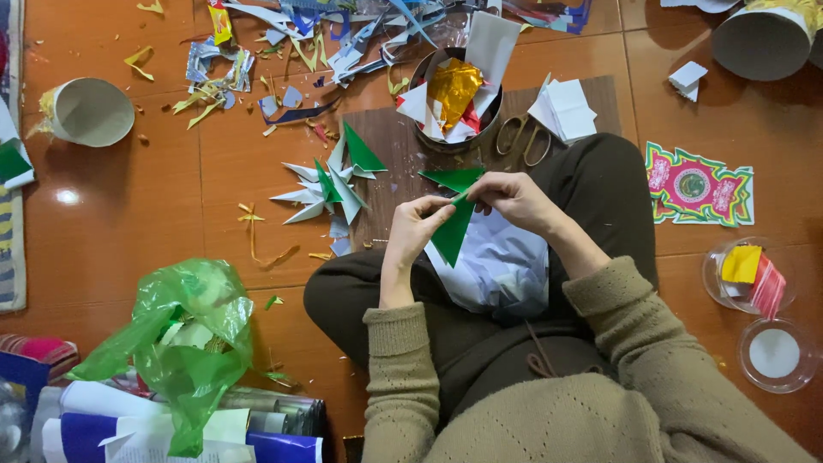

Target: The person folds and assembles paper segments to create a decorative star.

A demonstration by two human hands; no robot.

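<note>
Pinching one glossy green paper triangle (453, 225) — left hand (413, 229) and right hand (514, 199) both gripping.

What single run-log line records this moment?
left hand: holds green paper triangle | right hand: pinches its top | scissors: on floor | tin: full of scraps

paper (452, 225): green, matt, smooth
floor (154, 197): glossy tile
bag (193, 330): thin shiny plastic
sleeves (403, 377): knitted wool
scissors (523, 137): metal
</note>
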